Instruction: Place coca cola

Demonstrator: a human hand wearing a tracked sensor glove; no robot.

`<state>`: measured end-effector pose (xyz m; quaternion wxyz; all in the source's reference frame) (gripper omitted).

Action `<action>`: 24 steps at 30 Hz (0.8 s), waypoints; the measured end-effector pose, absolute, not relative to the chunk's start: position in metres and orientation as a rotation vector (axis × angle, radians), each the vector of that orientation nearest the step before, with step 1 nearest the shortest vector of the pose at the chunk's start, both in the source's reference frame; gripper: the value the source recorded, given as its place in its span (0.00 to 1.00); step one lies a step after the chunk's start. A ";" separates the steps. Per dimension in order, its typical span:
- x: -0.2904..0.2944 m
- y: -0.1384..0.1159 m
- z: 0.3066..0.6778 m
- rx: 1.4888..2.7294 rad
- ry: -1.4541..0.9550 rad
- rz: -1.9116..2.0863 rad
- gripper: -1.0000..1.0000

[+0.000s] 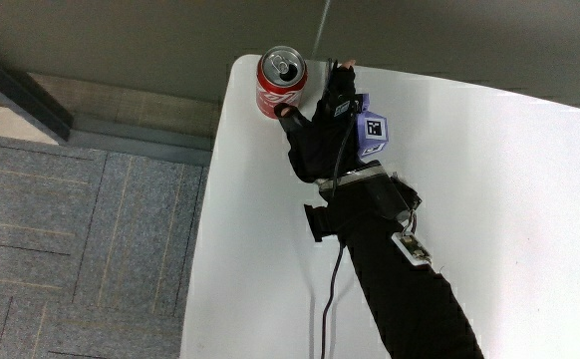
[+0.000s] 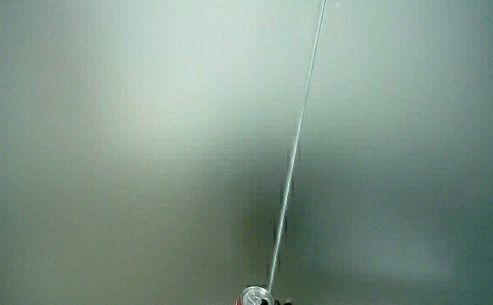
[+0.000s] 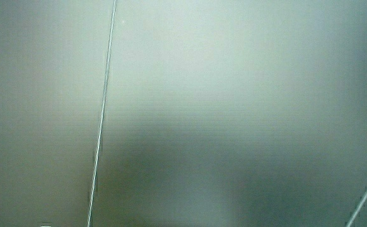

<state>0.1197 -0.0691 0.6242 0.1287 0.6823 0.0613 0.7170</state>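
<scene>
Red cola can point(image 1: 282, 82) stands upright at the corner of the white surface point(image 1: 489, 199). Our hand point(image 1: 335, 115) sits just beside it; we cannot tell the grip's state. Side views show mostly pale wall.

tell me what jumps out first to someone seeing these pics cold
The red coca cola can stands upright at the corner of the white table, farther from the person than anything else. The hand in its black glove lies right beside the can, with the patterned cube on its back. The side views show mostly a pale wall.
</scene>
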 end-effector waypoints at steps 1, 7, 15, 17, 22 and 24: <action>0.120 -0.068 0.621 2.002 0.169 2.047 0.00; 0.127 -0.057 0.622 2.102 0.191 1.878 0.00; 0.124 -0.050 0.610 2.368 0.057 1.317 0.00; 0.122 -0.048 0.610 2.399 0.013 1.194 0.00; 0.122 -0.042 0.615 2.402 -0.075 1.030 0.00; 0.125 -0.041 0.619 2.403 -0.098 0.998 0.00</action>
